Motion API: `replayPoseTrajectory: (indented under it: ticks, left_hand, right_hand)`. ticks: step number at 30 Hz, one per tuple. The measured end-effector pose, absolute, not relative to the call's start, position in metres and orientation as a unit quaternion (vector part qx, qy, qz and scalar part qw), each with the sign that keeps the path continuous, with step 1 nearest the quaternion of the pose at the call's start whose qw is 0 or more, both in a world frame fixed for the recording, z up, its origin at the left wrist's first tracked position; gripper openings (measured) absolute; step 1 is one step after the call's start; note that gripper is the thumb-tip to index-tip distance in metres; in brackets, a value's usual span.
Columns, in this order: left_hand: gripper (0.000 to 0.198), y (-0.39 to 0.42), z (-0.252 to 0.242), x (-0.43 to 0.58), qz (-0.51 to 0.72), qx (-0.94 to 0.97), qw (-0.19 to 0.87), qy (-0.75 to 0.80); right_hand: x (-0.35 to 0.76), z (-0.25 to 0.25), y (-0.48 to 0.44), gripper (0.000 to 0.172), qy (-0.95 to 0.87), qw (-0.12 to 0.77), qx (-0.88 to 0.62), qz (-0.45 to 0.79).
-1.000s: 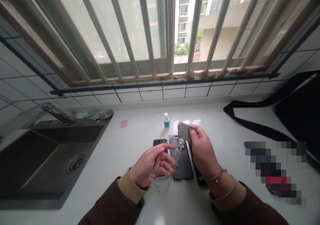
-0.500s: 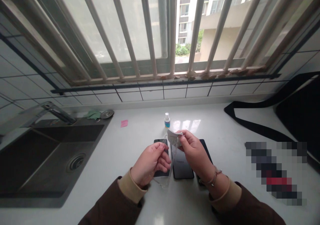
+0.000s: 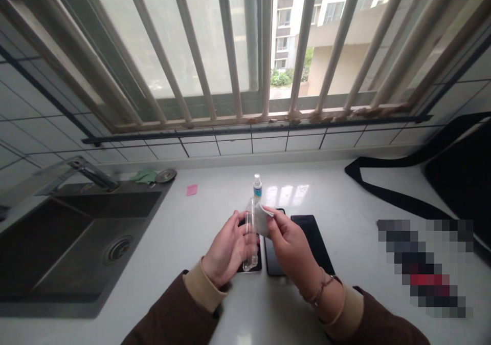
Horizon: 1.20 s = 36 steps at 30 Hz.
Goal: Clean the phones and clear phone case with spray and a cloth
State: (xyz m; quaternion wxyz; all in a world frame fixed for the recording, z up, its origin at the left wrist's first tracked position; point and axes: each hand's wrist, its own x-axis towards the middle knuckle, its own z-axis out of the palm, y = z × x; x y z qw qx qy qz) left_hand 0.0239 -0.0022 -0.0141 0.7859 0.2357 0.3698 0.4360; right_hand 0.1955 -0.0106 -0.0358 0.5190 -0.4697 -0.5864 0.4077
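Note:
My left hand (image 3: 226,250) grips a clear phone case (image 3: 251,237), held upright on its edge above the white counter. My right hand (image 3: 292,250) pinches a small grey cloth (image 3: 261,218) and presses it against the case's upper part. Beneath my hands lie three dark phones side by side: the left phone (image 3: 255,265) mostly hidden by my fingers, the middle phone (image 3: 273,263) partly covered by my right hand, the right phone (image 3: 312,240) in plain sight. A small spray bottle (image 3: 257,185) with a blue label stands just behind the case.
A dark sink (image 3: 72,242) with a tap (image 3: 90,173) fills the left of the white counter (image 3: 192,232). A pink note (image 3: 191,190), a green rag (image 3: 143,176) and a drain plug (image 3: 166,175) lie near it. A black bag with strap (image 3: 456,176) occupies the right. A barred window is behind.
My left hand has turned the clear case from lying tilted to standing on edge. My right hand has brought the cloth leftward onto it, uncovering the right phone.

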Motion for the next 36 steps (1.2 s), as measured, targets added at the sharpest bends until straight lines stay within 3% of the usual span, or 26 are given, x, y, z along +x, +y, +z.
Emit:
replayPoseTrajectory:
  ticks: [3, 9, 17, 22, 27, 31, 36]
  left_hand:
    - [0.05, -0.004, -0.012, 0.025, 0.425, 0.244, 0.798, 0.352]
    - [0.046, -0.008, -0.014, 0.031, 0.407, 0.278, 0.81, 0.318]
    - [0.054, -0.008, -0.003, 0.024, 0.437, 0.177, 0.831, 0.295]
    - [0.062, -0.006, 0.001, 0.02, 0.391, 0.191, 0.862, 0.26]
    - [0.062, -0.012, 0.0, 0.026, 0.355, 0.231, 0.865, 0.269]
    - [0.056, -0.019, -0.011, 0.034, 0.381, 0.292, 0.831, 0.282]
    - [0.056, -0.019, -0.016, 0.04, 0.501, 0.241, 0.773, 0.305]
  right_hand:
    - [0.196, -0.035, -0.008, 0.041, -0.597, 0.509, -0.473, 0.401]
    - [0.198, -0.029, -0.012, 0.039, -0.698, 0.463, -0.419, 0.35]
    - [0.207, -0.017, -0.013, 0.039, -0.778, 0.413, -0.338, 0.33]
    - [0.216, -0.01, -0.005, 0.033, -0.635, 0.496, -0.457, 0.377]
    - [0.222, -0.014, -0.002, 0.038, -0.588, 0.528, -0.551, 0.27]
    - [0.206, -0.023, -0.011, 0.044, -0.727, 0.49, -0.437, 0.199]
    - [0.187, -0.028, -0.022, 0.054, -0.804, 0.49, -0.313, 0.126]
